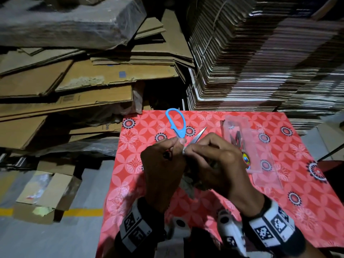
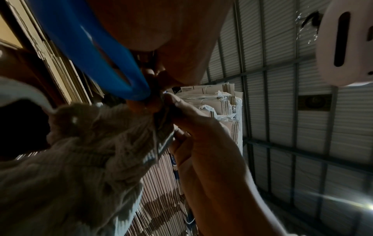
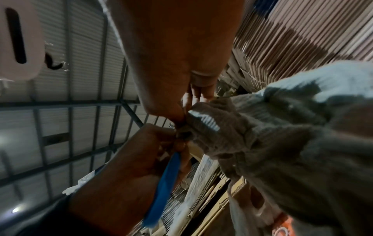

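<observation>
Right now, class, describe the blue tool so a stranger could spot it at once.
Find the red flowered tablecloth. Over its middle the left hand grips the snips. Only they have a bright blue loop handle and a bare steel blade.

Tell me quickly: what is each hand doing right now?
Left hand: closed, gripping the blue scissors.
Right hand: closed, pinching the grey knitted cloth.

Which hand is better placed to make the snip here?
Left: the left hand grips the blue-handled scissors, while the right hand pinches the grey knit cloth.
</observation>
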{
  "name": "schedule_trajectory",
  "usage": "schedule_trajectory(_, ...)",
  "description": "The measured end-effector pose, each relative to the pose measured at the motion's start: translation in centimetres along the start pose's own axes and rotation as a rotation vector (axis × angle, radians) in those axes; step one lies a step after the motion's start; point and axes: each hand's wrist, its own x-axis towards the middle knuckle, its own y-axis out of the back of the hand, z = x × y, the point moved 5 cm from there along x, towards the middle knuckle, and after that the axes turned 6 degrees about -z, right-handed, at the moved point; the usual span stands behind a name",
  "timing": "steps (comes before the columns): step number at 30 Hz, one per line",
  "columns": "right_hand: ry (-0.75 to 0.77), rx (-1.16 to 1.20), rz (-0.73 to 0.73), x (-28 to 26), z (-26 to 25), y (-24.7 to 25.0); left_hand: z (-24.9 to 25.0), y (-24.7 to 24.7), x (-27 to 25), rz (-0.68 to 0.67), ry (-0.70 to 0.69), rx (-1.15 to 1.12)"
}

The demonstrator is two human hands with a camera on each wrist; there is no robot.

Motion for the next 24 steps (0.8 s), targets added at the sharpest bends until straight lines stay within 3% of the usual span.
schedule_trajectory(6,-0.136,-0.050,0.211,1.4,2.7,3.7,0.6,-0.5,-0.3,-0.026,0.047,-0.045)
schedule_trajectory(9,-0.075,-0.033,0.178,0.7,1.4,2.4,0.9,-0.6,0.1,-0.003,0.081,-0.096)
schedule_trajectory(14,0.026,0.037,0.043,-0.4,0.6,0.3,0.3,-0.2,0.2,-0.042,0.025,0.021)
schedule_trajectory(21,-0.083,0.071,0.212,1.4,3.7,3.2,0.5,-0.9,-0.2,-0.083,0.118,-0.123)
schedule_trajectory(24,-0.171,0.189,0.228,1.7,4.9,3.9,0.7,-1.2,-0.5,-0.086,0.136,-0.158)
